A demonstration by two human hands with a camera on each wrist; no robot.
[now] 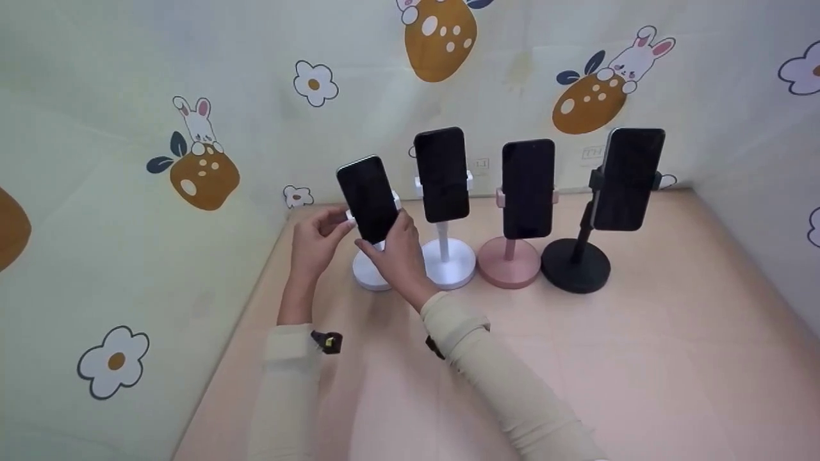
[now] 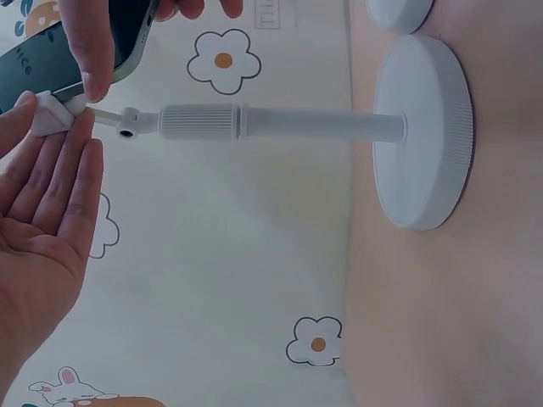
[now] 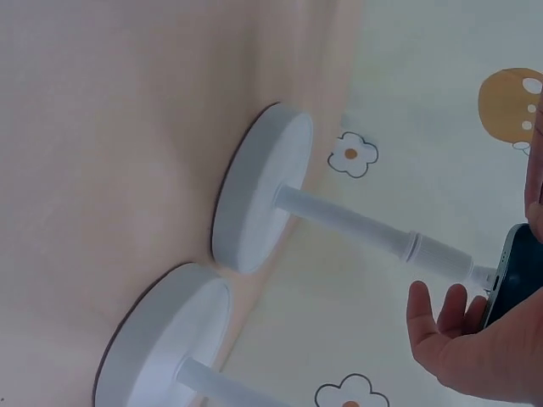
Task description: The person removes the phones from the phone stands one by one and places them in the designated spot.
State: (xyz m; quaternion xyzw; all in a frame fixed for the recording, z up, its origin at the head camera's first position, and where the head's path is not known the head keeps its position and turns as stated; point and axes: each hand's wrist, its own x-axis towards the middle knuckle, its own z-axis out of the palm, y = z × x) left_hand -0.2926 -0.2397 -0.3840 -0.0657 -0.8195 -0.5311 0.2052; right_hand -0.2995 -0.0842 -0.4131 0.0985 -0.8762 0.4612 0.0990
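Table (image 1: 608, 365): leftmost white stand (image 1: 369, 275) is stood upright beside a second white stand (image 1: 452, 264). Phone (image 1: 367, 195) is held tilted at the first one's top, lower part gripped by right hand (image 1: 403, 255). White clamp (image 2: 53, 116) at phone's left edge is pinched by left hand's (image 1: 313, 246) fingers.

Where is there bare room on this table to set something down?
The widest bare patch of table lies before the pink stand and black stand, right of the right sleeve. More lies between the black stand and right-hand wall. Back left is crowded: left hand and right hand flank the leftmost phone on its white stand, with another white stand close beside.
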